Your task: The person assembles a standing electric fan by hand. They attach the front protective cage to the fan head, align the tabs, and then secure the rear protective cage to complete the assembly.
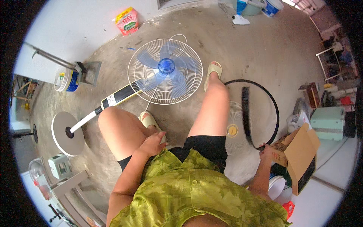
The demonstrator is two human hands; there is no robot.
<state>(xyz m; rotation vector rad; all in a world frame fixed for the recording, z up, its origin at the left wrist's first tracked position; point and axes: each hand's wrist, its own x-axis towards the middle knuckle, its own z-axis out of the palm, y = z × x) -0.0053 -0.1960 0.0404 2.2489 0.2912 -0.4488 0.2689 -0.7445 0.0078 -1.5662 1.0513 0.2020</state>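
My right hand is closed on a black hoop-shaped band at its near edge, off to my right. The band's far side reaches toward my right knee. Resting on my left thigh, my left hand has its fingers loosely apart and holds nothing. Before me a floor fan lies on its back, its blue blades bare inside the white rear wire guard. From its head a black control column and white pole lead to a round base. A second wire guard with a yellow centre lies beside my right leg.
An open cardboard box stands at the right near a pale green case. On the left are a white-and-blue bucket and a wooden chair frame. A red pouch leans against the far wall, with buckets farther right.
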